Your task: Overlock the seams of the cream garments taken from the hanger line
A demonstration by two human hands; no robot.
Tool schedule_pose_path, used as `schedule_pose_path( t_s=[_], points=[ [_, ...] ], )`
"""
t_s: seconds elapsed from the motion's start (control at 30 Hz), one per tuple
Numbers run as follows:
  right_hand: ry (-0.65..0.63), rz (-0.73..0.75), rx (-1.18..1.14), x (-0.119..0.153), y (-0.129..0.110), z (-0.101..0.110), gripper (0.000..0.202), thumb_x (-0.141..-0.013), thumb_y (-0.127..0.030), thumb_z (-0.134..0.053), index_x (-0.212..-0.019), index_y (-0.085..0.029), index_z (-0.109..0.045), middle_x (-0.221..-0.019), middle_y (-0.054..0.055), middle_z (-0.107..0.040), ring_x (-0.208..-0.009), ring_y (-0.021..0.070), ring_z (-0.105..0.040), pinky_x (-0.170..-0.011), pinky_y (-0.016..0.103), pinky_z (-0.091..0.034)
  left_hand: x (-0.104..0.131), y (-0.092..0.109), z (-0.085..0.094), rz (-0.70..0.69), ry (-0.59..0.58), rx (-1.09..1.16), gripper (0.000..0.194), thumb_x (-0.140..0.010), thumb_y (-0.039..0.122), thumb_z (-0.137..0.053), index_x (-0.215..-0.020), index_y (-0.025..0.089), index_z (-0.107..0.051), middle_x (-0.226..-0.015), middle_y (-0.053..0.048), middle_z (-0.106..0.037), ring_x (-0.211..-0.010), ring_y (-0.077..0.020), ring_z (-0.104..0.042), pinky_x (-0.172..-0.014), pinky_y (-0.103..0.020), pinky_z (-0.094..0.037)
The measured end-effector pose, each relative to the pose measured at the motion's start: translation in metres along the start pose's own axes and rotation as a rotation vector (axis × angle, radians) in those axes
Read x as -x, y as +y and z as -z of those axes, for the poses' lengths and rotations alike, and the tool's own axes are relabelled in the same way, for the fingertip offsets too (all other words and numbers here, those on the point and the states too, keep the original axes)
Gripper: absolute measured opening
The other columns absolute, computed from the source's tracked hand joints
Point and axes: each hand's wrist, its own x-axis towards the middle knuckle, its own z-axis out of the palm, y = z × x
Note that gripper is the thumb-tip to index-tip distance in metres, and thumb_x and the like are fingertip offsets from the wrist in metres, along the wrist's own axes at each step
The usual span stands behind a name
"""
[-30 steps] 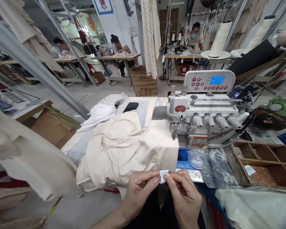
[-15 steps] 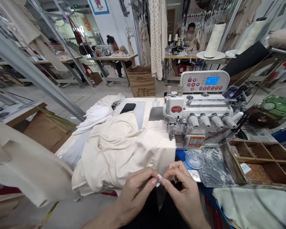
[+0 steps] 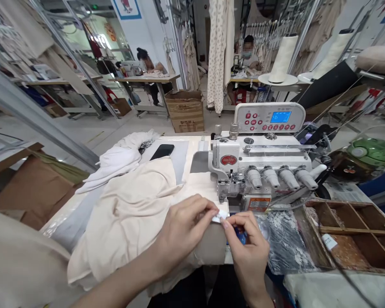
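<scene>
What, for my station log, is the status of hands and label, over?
Left hand and right hand both gripping label. Label by cloth edge, contact unclear, before sewing machine. Nothing seen blocking it.

1. Blue lit display (image 3: 281, 116) on the white oblong control panel (image 3: 239, 114): a "b" or 6, then apparently a 7.
2. Round red buttons (image 3: 253, 122) beside it: one seems marked "P", another "OK".
3. Brown cardboard box (image 3: 186, 112): a row of dark Chinese characters, apparently 都市丽人.
4. Too small to read: the red oval badge (image 3: 229, 160) and orange-and-white sticker (image 3: 259, 203) on the white metal sewing machine (image 3: 272, 157); print on the small white rectangular label (image 3: 218, 217) in the person's fingers (image 3: 238, 220); print on the white paper tag (image 3: 329, 241).
</scene>
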Motion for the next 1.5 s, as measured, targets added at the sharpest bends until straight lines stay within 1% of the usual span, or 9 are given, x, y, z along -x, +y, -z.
schedule_pose_path(
  t_s=[0.13, 0.27, 0.4, 0.5, 0.67, 0.9, 1.13, 1.27, 1.5],
  points=[
    [0.007, 0.16, 0.093, -0.015, 0.007, 0.005, 0.013, -0.093, -0.01, -0.065, -0.089, -0.022, -0.067, -0.078, -0.001, -0.059, -0.074, 0.0139, -0.056, -0.065, 0.024, -0.045, -0.025, -0.004, 0.0, 0.14, -0.047, 0.042, 0.006, -0.082, 0.024, -0.067, -0.085, 0.02, -0.066, -0.066, 0.004, -0.064, -0.056, -0.009, -0.056, -0.052, -0.017, -0.041],
    [-0.021, 0.466, 0.296, -0.015, 0.018, 0.012, 0.038, -0.092, 0.002, -0.052, -0.117, -0.022, -0.067, -0.093, 0.004, -0.059, -0.082, 0.016, -0.055, -0.07, 0.027, -0.048, -0.027, -0.01, -0.002, 0.192, -0.021, 0.086, 0.014, -0.078, 0.025, -0.068, -0.089, 0.02, -0.06, -0.069, 0.005, -0.064, -0.055, -0.0082, -0.056, -0.052, -0.016, -0.041],
    [-0.045, 0.603, 0.567, -0.015, 0.023, 0.008, 0.044, -0.089, 0.006, -0.047, -0.113, -0.023, -0.069, -0.098, 0.008, -0.061, -0.084, 0.019, -0.055, -0.067, 0.029, -0.048, -0.029, -0.008, -0.001, 0.159, -0.041, 0.042, 0.008, -0.08, 0.023, -0.067, -0.085, 0.02, -0.061, -0.071, 0.003, -0.066, -0.056, -0.0085, -0.057, -0.051, -0.017, -0.042],
    [-0.048, 0.634, 0.626, -0.016, 0.023, 0.006, 0.042, -0.09, 0.007, -0.047, -0.112, -0.021, -0.068, -0.097, 0.009, -0.062, -0.084, 0.02, -0.056, -0.069, 0.03, -0.049, -0.027, -0.012, 0.001, -0.073, -0.015, -0.076, 0.004, -0.086, 0.018, -0.063, -0.084, 0.019, -0.066, -0.078, 0.0, -0.068, -0.068, -0.0113, -0.064, -0.061, -0.019, -0.05],
    [-0.051, 0.621, 0.583, -0.013, 0.025, 0.009, 0.045, -0.091, 0.006, -0.046, -0.118, -0.024, -0.067, -0.098, 0.008, -0.062, -0.083, 0.0195, -0.057, -0.068, 0.03, -0.05, -0.01, -0.027, 0.008, -0.614, 0.012, -0.223, 0.029, -0.089, 0.007, -0.059, -0.11, 0.022, -0.073, -0.105, -0.007, -0.078, -0.104, -0.0198, -0.072, -0.107, -0.039, -0.051],
    [-0.008, 0.611, 0.545, -0.02, 0.034, 0.007, 0.043, -0.091, 0.006, -0.049, -0.114, -0.022, -0.072, -0.096, 0.008, -0.061, -0.081, 0.0188, -0.057, -0.067, 0.03, -0.05, -0.005, -0.036, 0.008, -0.587, -0.032, -0.253, 0.03, -0.091, 0.011, -0.061, -0.117, 0.021, -0.073, -0.111, -0.007, -0.079, -0.108, -0.0183, -0.074, -0.122, -0.043, -0.04],
    [0.039, 0.284, 0.132, 0.014, 0.031, 0.007, 0.047, -0.092, -0.003, -0.062, -0.131, -0.028, -0.058, -0.111, 0.007, -0.06, -0.078, 0.0136, -0.062, -0.05, 0.019, -0.05, -0.025, -0.051, 0.006, -0.495, 0.033, -0.2, 0.021, -0.093, 0.017, -0.061, -0.101, 0.022, -0.079, -0.102, -0.008, -0.08, -0.099, -0.02, -0.075, -0.117, -0.044, -0.044],
    [-0.191, 0.072, 0.074, 0.038, 0.032, 0.001, 0.009, -0.095, -0.015, -0.064, -0.089, -0.022, -0.067, -0.084, 0.001, -0.059, -0.06, 0.0107, -0.054, -0.043, 0.018, -0.042, -0.024, -0.054, 0.006, -0.443, 0.033, -0.177, 0.019, -0.093, 0.02, -0.062, -0.1, 0.023, -0.08, -0.104, -0.008, -0.08, -0.104, -0.0217, -0.073, -0.116, -0.045, -0.043],
    [-0.25, -0.381, -0.305, 0.025, 0.026, -0.007, 0.025, -0.082, -0.033, -0.079, -0.065, -0.018, -0.069, -0.07, -0.002, -0.053, -0.058, 0.0105, -0.046, -0.047, 0.021, -0.033, -0.025, -0.053, 0.006, -0.422, 0.026, -0.133, 0.018, -0.093, 0.021, -0.065, -0.1, 0.023, -0.081, -0.103, -0.008, -0.08, -0.102, -0.0214, -0.074, -0.112, -0.044, -0.045]
  ],
)
